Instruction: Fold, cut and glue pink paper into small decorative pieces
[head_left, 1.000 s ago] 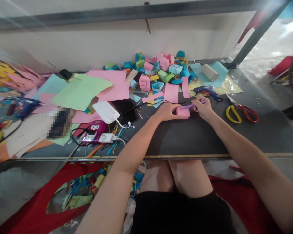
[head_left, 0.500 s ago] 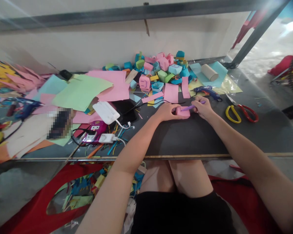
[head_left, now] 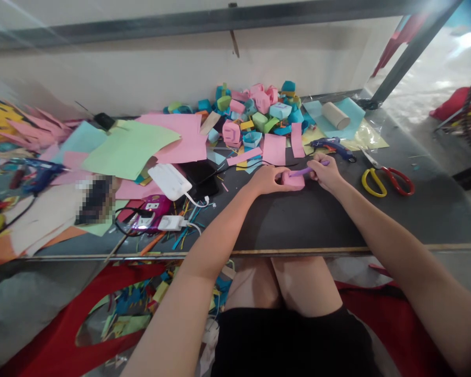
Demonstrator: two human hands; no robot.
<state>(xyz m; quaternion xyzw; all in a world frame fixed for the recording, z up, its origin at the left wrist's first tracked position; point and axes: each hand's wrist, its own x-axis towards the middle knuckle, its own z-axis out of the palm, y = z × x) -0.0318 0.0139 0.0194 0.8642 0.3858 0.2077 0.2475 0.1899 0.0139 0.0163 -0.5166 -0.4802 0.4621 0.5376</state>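
My left hand (head_left: 270, 179) is closed around the left side of a small pink paper box (head_left: 294, 182) on the dark tabletop. A purple pen (head_left: 301, 172) is gripped in my right hand (head_left: 325, 172), its tip on or close against the top of the box. What the tip leaves there is too small to make out. Just beyond my hands lie a pink paper square (head_left: 275, 150) and a pink paper strip (head_left: 297, 140). A heap of small folded paper boxes (head_left: 260, 123) in pink, blue, green and yellow sits behind them.
Right of my hands lie red-and-yellow scissors (head_left: 387, 180) and a blue glue gun (head_left: 333, 146), with a cardboard tube (head_left: 335, 115) behind. To the left are green paper sheets (head_left: 131, 146), a white power bank (head_left: 170, 181), a pink power strip (head_left: 155, 212) and cables. The table's front edge (head_left: 298, 252) borders my lap.
The whole view shifts very slightly. Both hands keep their hold on the box and the pen, and nothing has been let go.
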